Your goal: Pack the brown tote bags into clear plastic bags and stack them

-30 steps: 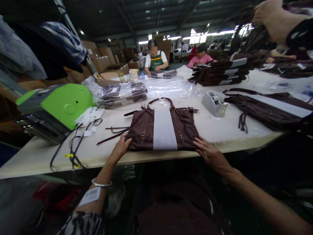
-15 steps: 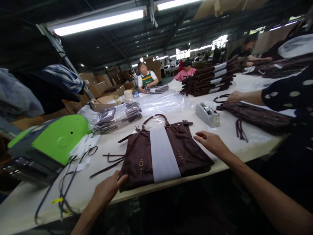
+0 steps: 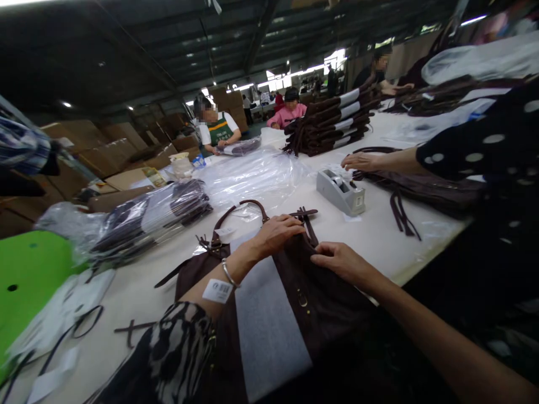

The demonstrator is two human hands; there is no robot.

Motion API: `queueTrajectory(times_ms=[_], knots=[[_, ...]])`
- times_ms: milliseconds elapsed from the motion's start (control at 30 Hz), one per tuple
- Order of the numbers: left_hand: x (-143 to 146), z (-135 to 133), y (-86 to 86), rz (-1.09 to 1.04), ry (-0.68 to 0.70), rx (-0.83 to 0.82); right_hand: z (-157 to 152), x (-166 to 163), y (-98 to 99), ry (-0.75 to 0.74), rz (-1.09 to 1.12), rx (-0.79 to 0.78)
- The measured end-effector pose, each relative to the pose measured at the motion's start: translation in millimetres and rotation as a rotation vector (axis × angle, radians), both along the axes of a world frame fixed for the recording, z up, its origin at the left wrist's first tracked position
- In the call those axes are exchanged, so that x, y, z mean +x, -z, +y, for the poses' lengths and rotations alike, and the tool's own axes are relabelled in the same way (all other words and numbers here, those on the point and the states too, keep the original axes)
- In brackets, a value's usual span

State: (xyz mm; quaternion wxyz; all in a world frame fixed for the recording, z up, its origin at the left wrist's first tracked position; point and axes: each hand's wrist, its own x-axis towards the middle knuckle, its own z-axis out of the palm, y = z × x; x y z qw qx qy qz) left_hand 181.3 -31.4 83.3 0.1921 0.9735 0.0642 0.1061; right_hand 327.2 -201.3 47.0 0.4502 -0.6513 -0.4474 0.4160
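Observation:
A dark brown handbag (image 3: 332, 303) lies in front of me, its near part over the table edge, with a white paper band (image 3: 269, 320) around its middle. Its curved handle (image 3: 248, 203) points away from me. My left hand (image 3: 275, 234) reaches across the bag, fingers closed over its top edge right of the handle. A bracelet and a white barcode sticker (image 3: 218, 290) show on that wrist and forearm. Thumb and fingers of my right hand (image 3: 343, 261) pinch the bag's upper right edge, just beside the left fingertips. Thin straps (image 3: 309, 224) stick out there.
A grey tape dispenser (image 3: 341, 192) stands beyond my right hand. Plastic-wrapped bags (image 3: 155, 216) lie at the left, near a green machine (image 3: 33, 286). Clear plastic sheets (image 3: 252, 174) and stacked brown bags (image 3: 332, 126) are farther back. A co-worker's hand (image 3: 362, 161) rests on another bag at the right.
My left hand has gone from the bag's lower left corner to its top edge. My right hand has closed on the upper right edge. The bag sits nearer me, and the view has shifted right.

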Motion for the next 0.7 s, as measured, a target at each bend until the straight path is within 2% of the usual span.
queueTrajectory(times_ms=[100, 233, 367, 500, 600, 700], knots=[[25.4, 28.5, 8.0, 0.152, 0.127, 0.059, -7.7, -7.4, -3.6, 0.036, 0.065, 0.005], [29.6, 50.7, -2.6, 0.259, 0.247, 0.114, -32.0, -11.9, 1.3, -0.015, 0.121, -0.063], [35.3, 56.5, -17.9, 0.377, 0.288, 0.199, -52.1, -16.5, 21.1, -0.024, 0.065, -0.116], [53.0, 59.0, -12.0, 0.465, 0.344, 0.26, -58.2, -25.1, 40.9, 0.059, -0.097, -0.108], [62.6, 63.8, -6.1, 0.451, 0.343, 0.226, -67.4, -27.8, 46.5, 0.151, -0.127, -0.122], [62.1, 65.8, -9.2, 0.426, 0.36, 0.081, -85.9, -29.4, 52.4, 0.222, -0.193, -0.038]])
